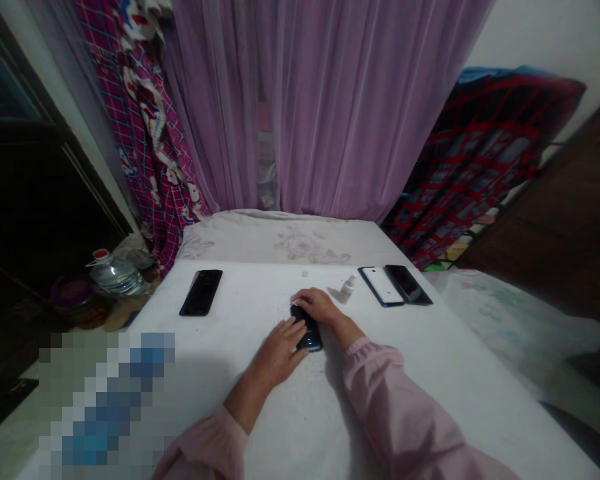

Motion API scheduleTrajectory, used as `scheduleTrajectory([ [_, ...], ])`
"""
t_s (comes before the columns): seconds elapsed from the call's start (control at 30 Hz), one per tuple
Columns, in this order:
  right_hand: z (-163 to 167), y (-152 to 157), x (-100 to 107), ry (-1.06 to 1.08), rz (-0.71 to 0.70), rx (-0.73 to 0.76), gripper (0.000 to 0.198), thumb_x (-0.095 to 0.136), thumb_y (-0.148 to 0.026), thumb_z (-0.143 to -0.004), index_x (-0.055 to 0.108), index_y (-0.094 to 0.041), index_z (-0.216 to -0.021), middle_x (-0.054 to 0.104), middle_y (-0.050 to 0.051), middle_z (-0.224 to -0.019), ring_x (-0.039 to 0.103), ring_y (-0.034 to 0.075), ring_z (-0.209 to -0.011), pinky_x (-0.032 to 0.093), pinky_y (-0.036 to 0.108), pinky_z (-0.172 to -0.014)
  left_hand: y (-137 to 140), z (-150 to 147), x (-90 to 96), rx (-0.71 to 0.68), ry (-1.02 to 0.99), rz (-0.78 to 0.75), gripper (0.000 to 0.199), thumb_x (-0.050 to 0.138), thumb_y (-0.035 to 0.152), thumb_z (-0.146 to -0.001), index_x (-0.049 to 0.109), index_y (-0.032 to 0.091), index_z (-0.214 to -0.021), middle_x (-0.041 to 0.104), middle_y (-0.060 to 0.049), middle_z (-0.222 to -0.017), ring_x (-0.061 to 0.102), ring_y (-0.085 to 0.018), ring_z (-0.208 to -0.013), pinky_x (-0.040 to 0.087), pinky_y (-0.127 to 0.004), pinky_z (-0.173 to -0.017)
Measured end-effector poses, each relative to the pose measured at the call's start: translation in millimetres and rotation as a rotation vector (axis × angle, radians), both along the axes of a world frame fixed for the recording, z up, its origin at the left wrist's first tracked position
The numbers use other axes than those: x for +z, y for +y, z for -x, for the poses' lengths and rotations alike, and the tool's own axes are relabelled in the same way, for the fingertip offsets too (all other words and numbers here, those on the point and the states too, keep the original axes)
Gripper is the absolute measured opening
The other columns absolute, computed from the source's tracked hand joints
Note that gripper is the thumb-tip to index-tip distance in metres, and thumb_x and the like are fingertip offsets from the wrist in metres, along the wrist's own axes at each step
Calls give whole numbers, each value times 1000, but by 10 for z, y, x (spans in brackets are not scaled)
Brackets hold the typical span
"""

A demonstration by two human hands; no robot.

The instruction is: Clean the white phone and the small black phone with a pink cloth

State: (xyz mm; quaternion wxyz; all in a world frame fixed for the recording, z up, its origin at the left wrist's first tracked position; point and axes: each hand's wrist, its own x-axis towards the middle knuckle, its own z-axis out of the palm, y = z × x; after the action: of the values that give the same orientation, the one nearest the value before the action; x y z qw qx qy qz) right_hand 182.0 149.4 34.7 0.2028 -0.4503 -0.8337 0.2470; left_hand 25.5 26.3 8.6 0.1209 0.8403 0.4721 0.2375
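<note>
A dark smartphone point(309, 339) lies back side up on the white-covered table in front of me. My left hand point(280, 350) holds it steady, fingers across its left side and thumb by its lower edge. At the phone's top end, my right hand point(316, 305) is closed in a pinch on a small white piece point(295, 303), pressed to the phone; its material is too small to make out. Just beyond my right hand a small white bottle point(348, 288) stands upright. A tiny whitish square point(305, 274) lies farther back.
A black phone point(201, 293) lies at the left of the table. To the right are a white-backed phone point(381, 287) and a dark phone point(409, 285), side by side. Purple curtains point(350, 107) hang behind. A large water bottle point(117, 273) stands at the left, off the table.
</note>
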Motion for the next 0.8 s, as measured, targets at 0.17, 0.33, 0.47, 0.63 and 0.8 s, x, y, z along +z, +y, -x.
scheduleTrajectory([
  [0.17,46,-22,8,30,14,23,16,59,-21,-85,75,-23,-88,76,2,-91,67,17,-88,47,26,-83,-5,-10,18,4,29,20,44,62,28,-91,56,20,-133,55,-11,-142,46,-28,-136,37,-52,-112],
  [0.33,-209,-105,-14,56,26,-67,20,55,-22,-86,74,-20,-91,76,3,-90,68,17,-84,49,26,-77,-6,109,42,-49,29,50,42,57,26,-94,54,27,-135,54,-7,-143,49,-24,-134,34,-52,-113],
  [0.47,-357,-350,-88,54,22,-273,20,54,-28,-86,73,-23,-92,76,1,-85,68,18,-78,48,27,-71,-38,193,143,-6,71,60,38,55,29,-93,59,32,-131,58,-4,-140,51,-27,-132,27,-58,-114],
  [0.63,-364,-774,-198,103,-45,-549,25,50,-35,-88,73,-25,-90,76,2,-85,69,20,-80,47,28,-71,-130,21,195,178,100,27,50,69,50,-82,63,25,-125,64,-10,-132,57,-37,-123,26,-66,-111],
  [0.8,-361,-926,-205,71,-48,-576,27,49,-37,-89,73,-25,-90,76,3,-85,69,21,-80,46,28,-69,-178,-127,115,250,137,-20,50,68,35,-85,56,17,-129,60,-17,-135,56,-35,-124,31,-60,-112],
])
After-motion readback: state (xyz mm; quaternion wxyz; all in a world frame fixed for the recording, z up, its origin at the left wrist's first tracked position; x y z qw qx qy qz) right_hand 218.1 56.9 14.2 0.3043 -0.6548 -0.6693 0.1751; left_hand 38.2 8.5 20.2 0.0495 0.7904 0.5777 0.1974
